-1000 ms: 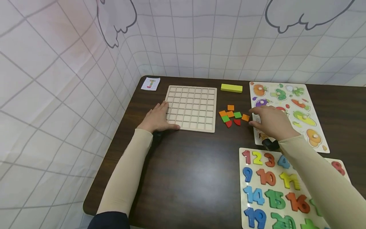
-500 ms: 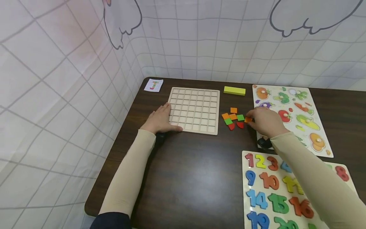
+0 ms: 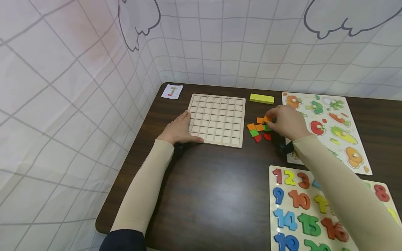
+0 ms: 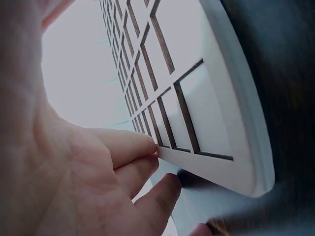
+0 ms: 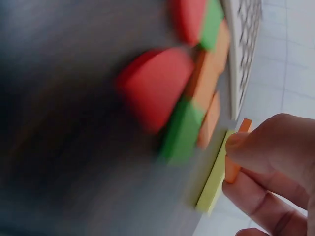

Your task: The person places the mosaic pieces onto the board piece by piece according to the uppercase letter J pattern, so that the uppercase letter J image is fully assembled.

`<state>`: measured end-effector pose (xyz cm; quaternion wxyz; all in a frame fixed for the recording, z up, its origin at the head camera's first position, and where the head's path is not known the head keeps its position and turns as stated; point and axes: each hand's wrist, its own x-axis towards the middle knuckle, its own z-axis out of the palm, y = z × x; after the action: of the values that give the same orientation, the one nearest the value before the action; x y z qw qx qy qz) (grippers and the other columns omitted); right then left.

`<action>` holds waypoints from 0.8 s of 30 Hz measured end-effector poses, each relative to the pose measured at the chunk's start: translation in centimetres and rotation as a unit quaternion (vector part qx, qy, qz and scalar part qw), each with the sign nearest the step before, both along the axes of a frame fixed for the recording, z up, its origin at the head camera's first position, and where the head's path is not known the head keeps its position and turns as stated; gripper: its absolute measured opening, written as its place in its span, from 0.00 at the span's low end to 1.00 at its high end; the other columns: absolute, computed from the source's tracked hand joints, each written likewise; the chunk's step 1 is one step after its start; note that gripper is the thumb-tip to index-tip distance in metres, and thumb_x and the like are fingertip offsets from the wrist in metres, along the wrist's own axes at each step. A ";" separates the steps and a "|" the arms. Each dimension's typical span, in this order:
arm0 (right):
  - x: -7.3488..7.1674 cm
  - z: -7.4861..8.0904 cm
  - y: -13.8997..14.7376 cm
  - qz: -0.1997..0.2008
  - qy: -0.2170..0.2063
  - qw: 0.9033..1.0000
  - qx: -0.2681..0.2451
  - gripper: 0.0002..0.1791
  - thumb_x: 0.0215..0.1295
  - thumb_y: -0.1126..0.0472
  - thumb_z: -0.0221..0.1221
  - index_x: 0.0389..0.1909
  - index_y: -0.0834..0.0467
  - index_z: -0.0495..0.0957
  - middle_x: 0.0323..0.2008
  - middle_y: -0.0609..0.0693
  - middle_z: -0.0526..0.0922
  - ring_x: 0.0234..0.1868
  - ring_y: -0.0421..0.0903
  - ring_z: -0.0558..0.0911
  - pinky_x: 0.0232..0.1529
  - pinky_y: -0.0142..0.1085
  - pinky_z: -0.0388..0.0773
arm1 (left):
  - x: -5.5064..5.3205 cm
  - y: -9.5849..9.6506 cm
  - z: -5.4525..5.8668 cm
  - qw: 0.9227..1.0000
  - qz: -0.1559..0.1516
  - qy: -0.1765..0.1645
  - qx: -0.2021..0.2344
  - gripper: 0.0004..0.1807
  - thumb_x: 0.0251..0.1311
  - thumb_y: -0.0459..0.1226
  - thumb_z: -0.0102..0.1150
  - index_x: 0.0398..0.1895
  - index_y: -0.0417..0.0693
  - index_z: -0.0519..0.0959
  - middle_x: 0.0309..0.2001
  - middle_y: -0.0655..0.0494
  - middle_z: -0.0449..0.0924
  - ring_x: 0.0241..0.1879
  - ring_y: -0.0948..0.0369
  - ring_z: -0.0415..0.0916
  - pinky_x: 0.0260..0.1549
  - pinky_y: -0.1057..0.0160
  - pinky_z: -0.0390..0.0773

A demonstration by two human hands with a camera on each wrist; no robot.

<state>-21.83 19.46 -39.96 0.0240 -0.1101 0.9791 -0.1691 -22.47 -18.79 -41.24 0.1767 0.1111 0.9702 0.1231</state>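
Observation:
A pale wooden grid board (image 3: pixel 217 120) lies at the back of the dark table. My left hand (image 3: pixel 179 129) rests against its left side, thumb at the front corner; in the left wrist view straight fingers (image 4: pixel 130 147) touch the frame's edge. My right hand (image 3: pixel 289 121) pinches an orange square tile (image 5: pixel 233 169) between thumb and fingers, raised over the loose pieces. Below it lie orange tiles (image 3: pixel 251 127), a green tile (image 3: pixel 254 132), another green tile (image 5: pixel 184 130) and two red quarter-round pieces (image 3: pixel 257 138).
A yellow block (image 3: pixel 262 99) lies behind the tiles. At the back left corner is a card (image 3: pixel 172 91) with a coloured J. To the right are a vegetable puzzle board (image 3: pixel 339 115) and, nearer, a number puzzle board (image 3: pixel 273 205). White cloth walls stand behind and left.
My right hand has reached left to the orange tile at the right of the pile, pinched it and lifted it up and back. The left hand has stayed at the grid board.

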 end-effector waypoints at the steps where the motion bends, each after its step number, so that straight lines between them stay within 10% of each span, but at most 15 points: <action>1: -0.5 0.0 -0.5 0.004 0.000 1.000 -0.011 0.19 0.65 0.60 0.65 0.55 0.61 0.86 0.50 0.63 0.88 0.47 0.59 0.84 0.41 0.54 0.85 | 0.0 0.0 0.0 1.000 0.001 0.000 0.000 0.72 0.49 0.70 0.70 0.85 0.42 0.43 0.86 0.48 0.39 0.86 0.49 0.42 0.79 0.36 0.56; 24: -9.9 -0.6 -16.1 0.090 -0.045 0.992 -0.073 0.18 0.68 0.63 0.60 0.57 0.56 0.87 0.57 0.56 0.88 0.63 0.57 0.82 0.60 0.54 0.80 | 0.1 -0.4 0.0 1.000 0.010 0.017 0.000 0.71 0.47 0.72 0.70 0.85 0.43 0.48 0.86 0.48 0.44 0.85 0.51 0.47 0.77 0.38 0.61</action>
<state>-31.72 3.35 -40.53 0.0752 -0.1919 0.9482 -0.2417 -22.40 -19.20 -41.24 0.1586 0.1037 0.9742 0.1228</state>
